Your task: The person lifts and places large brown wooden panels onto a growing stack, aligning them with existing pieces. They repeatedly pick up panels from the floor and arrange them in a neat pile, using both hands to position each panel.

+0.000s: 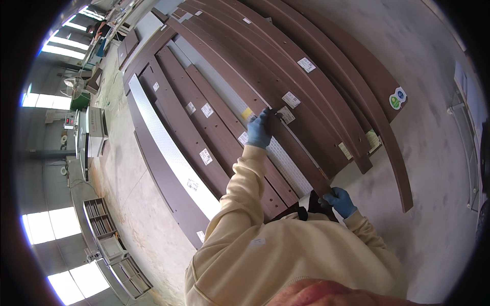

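Note:
A long narrow brown board (296, 150) with a pale edge stretches away from my body across other panels. My left hand (259, 131), in a blue glove, reaches forward and grips this board partway along, its fingers lying across it. Something small and dark shows at those fingertips, too unclear to name. Close to my body, my right hand (341, 202), also gloved in blue, is closed round the near end of the same board. Its fingers are partly hidden. White labels (291, 99) are stuck to the panel just right of my left hand.
Brown panels with drilled holes lie on both sides, among them a curved strip (390, 168) at the right and a white strip (176, 158) at the left. A panel (385, 92) bears a round sticker. Shelving (102, 224) stands at far left; another person (102, 30) is in the distance.

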Demonstrator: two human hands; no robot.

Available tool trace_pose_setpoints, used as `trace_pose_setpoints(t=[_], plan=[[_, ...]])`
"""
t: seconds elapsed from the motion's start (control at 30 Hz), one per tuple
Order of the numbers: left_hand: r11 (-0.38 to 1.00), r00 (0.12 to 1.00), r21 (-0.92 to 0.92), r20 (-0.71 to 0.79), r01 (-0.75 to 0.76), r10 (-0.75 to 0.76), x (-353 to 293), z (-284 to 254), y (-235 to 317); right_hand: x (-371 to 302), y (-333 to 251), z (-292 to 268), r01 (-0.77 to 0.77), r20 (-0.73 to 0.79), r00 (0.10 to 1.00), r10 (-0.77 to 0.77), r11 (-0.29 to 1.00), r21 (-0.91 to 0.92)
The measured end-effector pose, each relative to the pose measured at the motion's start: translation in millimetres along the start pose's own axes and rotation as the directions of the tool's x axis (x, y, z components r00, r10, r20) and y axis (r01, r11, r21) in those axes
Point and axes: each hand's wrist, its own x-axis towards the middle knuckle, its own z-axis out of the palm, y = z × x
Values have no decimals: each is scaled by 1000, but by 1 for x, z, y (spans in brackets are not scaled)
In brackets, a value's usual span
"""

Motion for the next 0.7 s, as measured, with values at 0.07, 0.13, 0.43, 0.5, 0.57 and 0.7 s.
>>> trace_pose_setpoints(t=[0.07,0.13,0.43,0.5,0.57,0.7], plan=[[1000,999,24,54,0,-2,-2,16,0,0,0,-6,12,-49,999,-10,999,48],[998,1000,68,25,5,-7,5,31,0,1,-2,-9,-22,-109,994,31,996,82],[993,987,93,-150,69,-54,48,48,-21,5,-8,-9,21,-189,982,-3,995,93],[993,992,99,-115,65,-53,52,47,-24,7,-14,-10,41,-200,980,-23,995,86],[995,996,83,-80,56,-49,55,46,-23,6,-22,-11,64,-226,973,-43,994,86],[944,995,322,92,-69,42,75,52,-4,2,-47,-15,193,-337,927,-166,980,49]])
